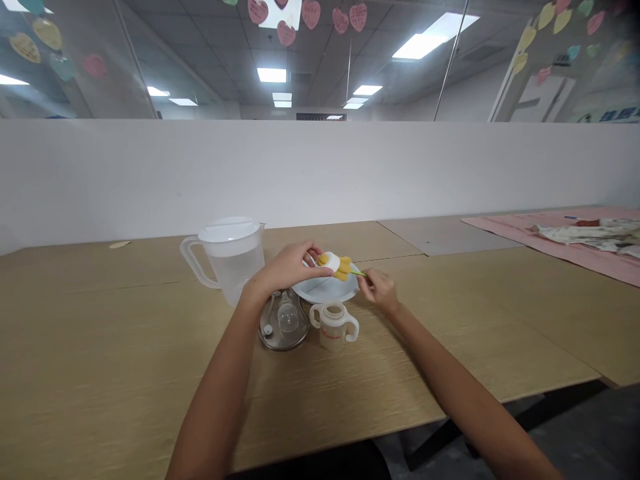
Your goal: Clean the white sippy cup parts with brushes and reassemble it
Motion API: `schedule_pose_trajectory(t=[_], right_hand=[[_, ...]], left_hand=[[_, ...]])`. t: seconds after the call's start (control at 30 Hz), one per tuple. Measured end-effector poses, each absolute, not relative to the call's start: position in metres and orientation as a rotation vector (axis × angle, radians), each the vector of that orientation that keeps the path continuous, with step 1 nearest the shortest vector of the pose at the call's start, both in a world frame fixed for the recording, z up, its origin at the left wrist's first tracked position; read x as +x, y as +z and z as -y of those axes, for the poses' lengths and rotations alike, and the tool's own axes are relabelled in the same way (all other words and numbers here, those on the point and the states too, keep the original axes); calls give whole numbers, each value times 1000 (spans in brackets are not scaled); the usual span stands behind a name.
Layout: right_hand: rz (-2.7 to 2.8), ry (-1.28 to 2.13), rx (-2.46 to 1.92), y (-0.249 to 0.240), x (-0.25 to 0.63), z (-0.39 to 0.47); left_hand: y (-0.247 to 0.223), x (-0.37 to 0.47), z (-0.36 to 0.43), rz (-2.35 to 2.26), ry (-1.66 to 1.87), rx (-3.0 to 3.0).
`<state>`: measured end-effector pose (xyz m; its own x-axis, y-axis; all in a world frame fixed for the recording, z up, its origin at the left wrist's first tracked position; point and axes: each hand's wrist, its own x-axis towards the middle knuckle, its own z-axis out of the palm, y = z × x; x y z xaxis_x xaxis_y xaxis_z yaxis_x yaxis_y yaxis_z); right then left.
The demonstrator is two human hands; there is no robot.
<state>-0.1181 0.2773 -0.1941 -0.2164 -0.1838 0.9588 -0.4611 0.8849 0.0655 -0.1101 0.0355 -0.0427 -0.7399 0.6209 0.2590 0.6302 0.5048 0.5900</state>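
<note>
My left hand point(295, 267) grips a white ring-shaped piece point(332, 264) with a yellow lobed piece point(344, 268) showing on both sides of it. Pinched in my right hand point(379, 289) is a thin green stem point(358, 272) that meets the yellow piece. Both hands are above a white bowl point(325, 291). In front of the bowl stands a two-handled cup point(333, 328) without a lid. To its left a metal tray point(284, 344) bears a clear nipple point(287, 315) and a thin tube with a small white end point(269, 329).
A lidded clear pitcher point(233, 261) stands left of the bowl, close to my left forearm. At the far right a pink cloth point(530, 238) has fabric pieces on it. The wooden table point(150, 373) meets a white wall point(320, 167) at the back.
</note>
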Motion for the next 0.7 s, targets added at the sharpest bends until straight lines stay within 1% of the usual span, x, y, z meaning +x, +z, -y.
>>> schedule_pose_trajectory(t=[0.1, 0.17, 0.2, 0.33, 0.37, 0.4, 0.5, 0.7], right_hand=[[1829, 217, 440, -192, -120, -280], [1831, 217, 395, -192, -122, -282], [1831, 227, 372, -193, -123, -283], [1850, 249, 322, -195, -125, -287], [1856, 244, 319, -195, -125, -287], [1861, 237, 316, -195, -125, -287], [1879, 223, 306, -196, -125, -287], [1912, 228, 297, -198, -127, -287]], left_hand=[[-43, -123, -23, 2726, -1045, -1070], [-46, -132, -14, 2736, -951, -1038], [-48, -136, -11, 2750, -835, -995], [-65, -150, -7, 3003, -123, -724], [-70, -152, -9, 3078, -14, -685], [-75, -155, -11, 3142, 42, -669], [-84, -162, -15, 3239, 61, -656], [-88, -172, -10, 3371, 122, -609]])
